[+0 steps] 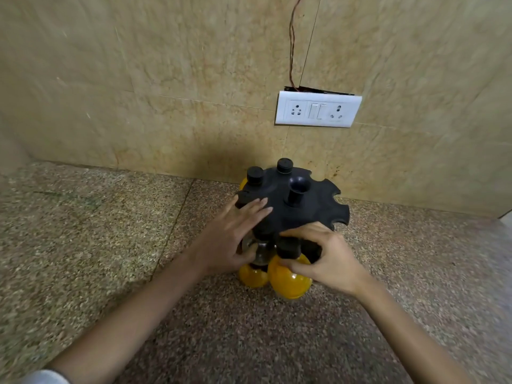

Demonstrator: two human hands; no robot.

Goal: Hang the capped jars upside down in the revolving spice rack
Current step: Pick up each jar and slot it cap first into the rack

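A black revolving spice rack (310, 206) with a slotted round top stands on the speckled stone counter (97, 245) near the wall. Black caps (284, 165) of hanging jars stick up through slots at its far left side. My right hand (321, 256) grips a yellow jar (288, 278) by its black cap at the rack's near edge. My left hand (235, 236) lies flat on the rack's top, its thumb against a clear part underneath. A second yellow jar (252, 275) hangs below the left hand. Slots on the right side are empty.
A beige tiled wall (166, 92) rises right behind the rack. A white socket and switch plate (317, 108) is mounted on it above the rack, with a thin wire (292, 45) running up from it.
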